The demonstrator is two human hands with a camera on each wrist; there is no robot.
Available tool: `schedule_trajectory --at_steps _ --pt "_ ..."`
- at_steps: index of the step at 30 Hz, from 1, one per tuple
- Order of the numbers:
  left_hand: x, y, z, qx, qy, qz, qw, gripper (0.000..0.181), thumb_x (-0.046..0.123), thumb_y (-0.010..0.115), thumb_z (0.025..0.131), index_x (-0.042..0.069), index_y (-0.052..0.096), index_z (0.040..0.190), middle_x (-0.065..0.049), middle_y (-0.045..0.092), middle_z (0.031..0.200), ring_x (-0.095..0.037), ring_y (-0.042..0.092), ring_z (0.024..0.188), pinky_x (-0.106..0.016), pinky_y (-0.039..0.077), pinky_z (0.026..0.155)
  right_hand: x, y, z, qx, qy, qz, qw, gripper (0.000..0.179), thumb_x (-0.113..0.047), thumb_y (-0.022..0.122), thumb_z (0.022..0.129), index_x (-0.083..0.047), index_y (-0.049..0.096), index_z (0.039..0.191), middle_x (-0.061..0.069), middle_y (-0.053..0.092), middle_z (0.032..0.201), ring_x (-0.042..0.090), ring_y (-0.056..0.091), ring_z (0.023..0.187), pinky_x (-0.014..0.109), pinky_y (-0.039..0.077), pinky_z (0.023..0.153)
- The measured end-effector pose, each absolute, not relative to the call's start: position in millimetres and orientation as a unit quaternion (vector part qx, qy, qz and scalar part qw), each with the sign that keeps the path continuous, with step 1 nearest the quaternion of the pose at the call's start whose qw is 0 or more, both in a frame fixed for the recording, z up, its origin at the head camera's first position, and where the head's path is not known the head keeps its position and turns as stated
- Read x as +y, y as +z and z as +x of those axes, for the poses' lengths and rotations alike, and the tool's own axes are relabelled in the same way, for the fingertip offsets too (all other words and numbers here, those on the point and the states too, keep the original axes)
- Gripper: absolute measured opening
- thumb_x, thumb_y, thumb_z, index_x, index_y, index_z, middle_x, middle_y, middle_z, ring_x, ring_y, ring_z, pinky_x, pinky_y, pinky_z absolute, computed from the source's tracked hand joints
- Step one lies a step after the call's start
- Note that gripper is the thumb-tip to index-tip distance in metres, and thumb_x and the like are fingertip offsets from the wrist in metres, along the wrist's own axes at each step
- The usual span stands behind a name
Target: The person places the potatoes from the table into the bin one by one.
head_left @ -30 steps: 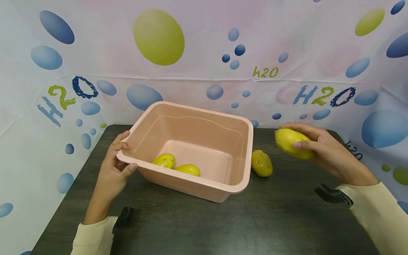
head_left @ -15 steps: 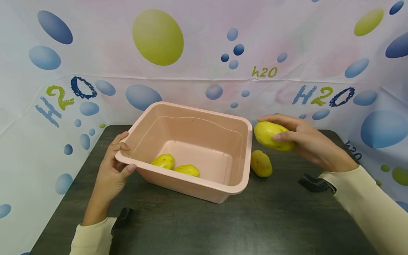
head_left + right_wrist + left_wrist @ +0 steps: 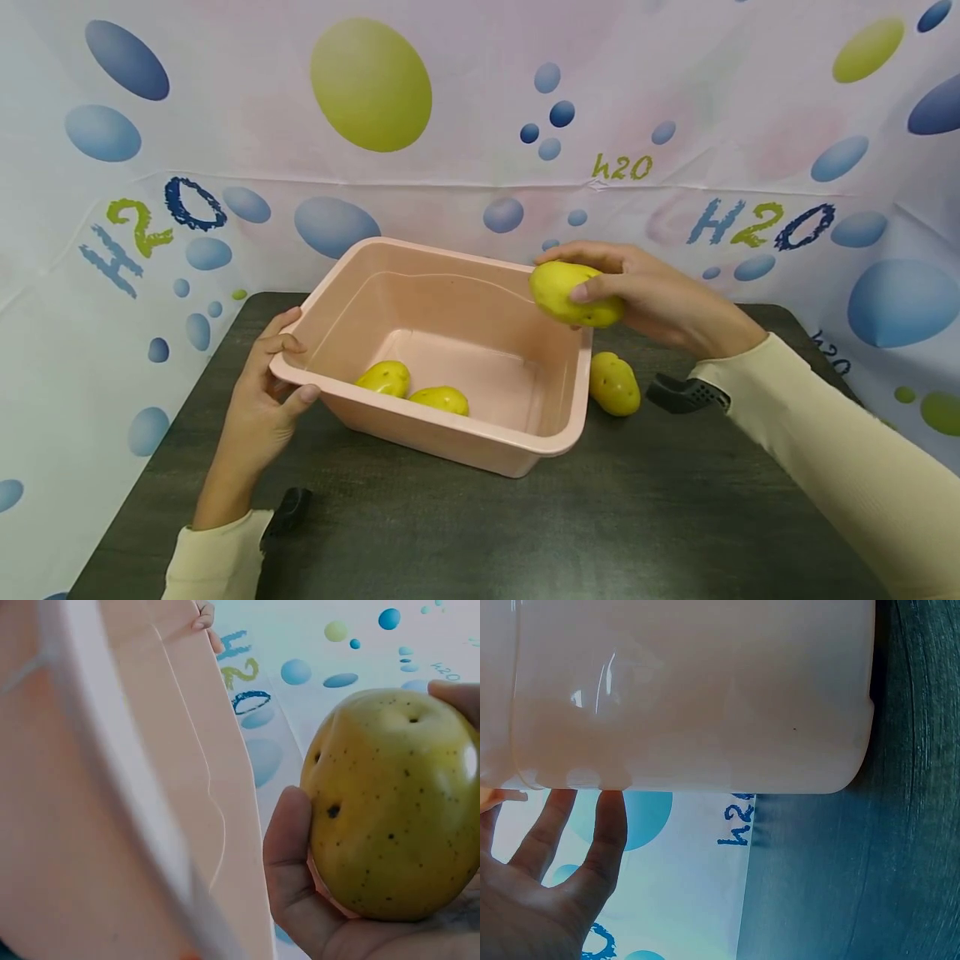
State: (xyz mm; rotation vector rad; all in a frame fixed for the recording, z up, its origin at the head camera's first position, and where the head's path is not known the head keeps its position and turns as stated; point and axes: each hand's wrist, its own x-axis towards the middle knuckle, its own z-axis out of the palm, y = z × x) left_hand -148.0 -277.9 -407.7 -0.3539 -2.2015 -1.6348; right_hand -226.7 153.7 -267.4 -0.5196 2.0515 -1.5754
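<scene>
My right hand (image 3: 637, 287) grips a yellow potato (image 3: 566, 293) above the right rim of a pink plastic tub (image 3: 427, 431). Dark pits and specks dot this potato (image 3: 397, 810) in the right wrist view, where thumb and fingers wrap its sides. At the tub's left corner my left hand (image 3: 258, 408) holds the rim, fingers curled over it and thumb at the front. From the left wrist view, that hand's fingers (image 3: 609, 832) reach the tub's outer wall (image 3: 705, 697). Inside, two yellow potatoes, one on the left (image 3: 385, 379) and another beside it (image 3: 441, 400), lie near the front wall.
Another potato (image 3: 615, 385) lies on the dark tabletop (image 3: 420, 533), close to the tub's right side. Behind the table hangs a pale curtain (image 3: 480, 100) printed with blue and green ovals and H2O lettering.
My right hand has carried its potato leftward and slightly up, from right of the tub to over its right rim. The left hand and tub stay in place.
</scene>
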Motion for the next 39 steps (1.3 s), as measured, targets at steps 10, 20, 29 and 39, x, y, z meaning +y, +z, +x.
schedule_trajectory --at_steps 10,20,29,39 --pt "-279 -411 -149 -0.772 -0.593 -0.134 0.188 0.048 0.004 0.078 0.092 -0.007 0.047 0.126 -0.001 0.036 0.167 -0.018 0.045 0.135 -0.011 0.048 0.094 107 -268 -252 0.720 -0.609 -0.181 0.280 0.050 -0.014 0.061 0.099 -0.017 0.056 0.149 0.009 0.058 0.136 0.024 0.059 0.107 0.036 0.056 0.087" --pt "-280 -409 -151 -0.769 -0.594 -0.138 0.191 0.048 0.003 0.079 0.091 -0.008 0.047 0.125 -0.002 0.036 0.167 -0.018 0.045 0.136 -0.011 0.048 0.095 71 -274 -272 0.690 -0.631 -0.187 0.302 0.049 -0.013 0.061 0.101 -0.013 0.054 0.149 0.010 0.060 0.129 0.022 0.060 0.103 0.035 0.057 0.081" --pt "-281 -409 -151 -0.769 -0.596 -0.133 0.188 0.047 0.000 0.078 0.090 -0.007 0.048 0.126 -0.001 0.037 0.166 -0.019 0.045 0.134 -0.011 0.048 0.095 37 -284 -287 0.685 -0.628 -0.175 0.325 0.051 -0.014 0.061 0.101 -0.010 0.053 0.151 0.009 0.059 0.130 0.023 0.057 0.106 0.036 0.056 0.082" --pt "-279 -411 -151 -0.778 -0.585 -0.129 0.190 0.047 -0.001 0.077 0.090 -0.007 0.047 0.126 0.000 0.037 0.166 -0.018 0.047 0.132 -0.011 0.048 0.094 -1 -303 -302 0.697 -0.607 -0.158 0.349 0.048 -0.014 0.067 0.099 -0.014 0.059 0.147 0.009 0.059 0.128 0.022 0.057 0.103 0.036 0.058 0.082"
